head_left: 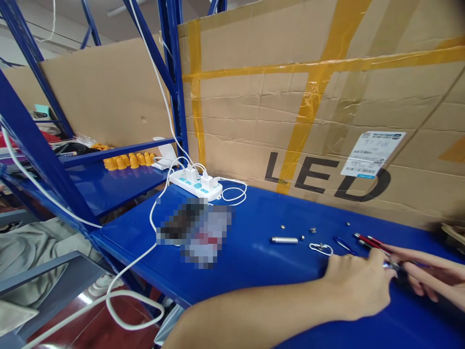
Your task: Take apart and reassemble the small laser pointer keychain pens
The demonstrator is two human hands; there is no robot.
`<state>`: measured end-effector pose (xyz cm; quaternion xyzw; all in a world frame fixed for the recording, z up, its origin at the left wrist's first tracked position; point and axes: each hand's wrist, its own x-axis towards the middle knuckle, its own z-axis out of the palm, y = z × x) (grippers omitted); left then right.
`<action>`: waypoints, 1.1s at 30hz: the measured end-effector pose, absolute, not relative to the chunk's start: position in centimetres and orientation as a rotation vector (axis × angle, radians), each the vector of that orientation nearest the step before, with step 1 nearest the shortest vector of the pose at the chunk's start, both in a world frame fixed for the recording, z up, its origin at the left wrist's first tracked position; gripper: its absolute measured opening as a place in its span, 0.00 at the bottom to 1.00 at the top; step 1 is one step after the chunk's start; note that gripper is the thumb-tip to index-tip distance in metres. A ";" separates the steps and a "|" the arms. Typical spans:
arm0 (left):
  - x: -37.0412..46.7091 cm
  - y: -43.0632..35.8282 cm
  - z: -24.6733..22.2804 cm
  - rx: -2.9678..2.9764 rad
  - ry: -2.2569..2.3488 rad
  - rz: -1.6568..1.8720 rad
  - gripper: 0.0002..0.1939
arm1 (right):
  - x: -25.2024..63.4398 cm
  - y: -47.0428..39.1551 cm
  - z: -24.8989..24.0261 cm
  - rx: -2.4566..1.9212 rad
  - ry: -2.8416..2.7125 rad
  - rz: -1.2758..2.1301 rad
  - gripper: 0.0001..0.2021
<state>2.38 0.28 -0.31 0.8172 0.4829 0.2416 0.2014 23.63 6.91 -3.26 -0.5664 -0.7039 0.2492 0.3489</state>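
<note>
My left hand [358, 286] reaches in from the bottom, its fingers bent and mostly hidden behind its back, and meets my right hand [432, 274] at the right. Between them is a small dark and shiny object [397, 269], partly covered; my right fingers close around it. Red pens [366, 240] lie just beyond the hands. Left of these are a blue carabiner [344, 245], a silver carabiner [321, 249], a silver cylinder [284, 240] and several tiny metal parts [313, 230] on the blue table [254, 271].
A white power strip [196, 184] with plugs and looping cables stands at the back. Blurred-out flat items [207, 237] lie before it. A large cardboard sheet [254, 121] walls the rear; blue posts rise at the left. Yellow pieces [129, 160] sit on the adjoining shelf.
</note>
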 end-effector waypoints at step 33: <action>1.2 1.9 -0.3 2.324 1.578 0.708 0.16 | 15.6 5.2 1.5 -1.173 -1.811 0.630 0.21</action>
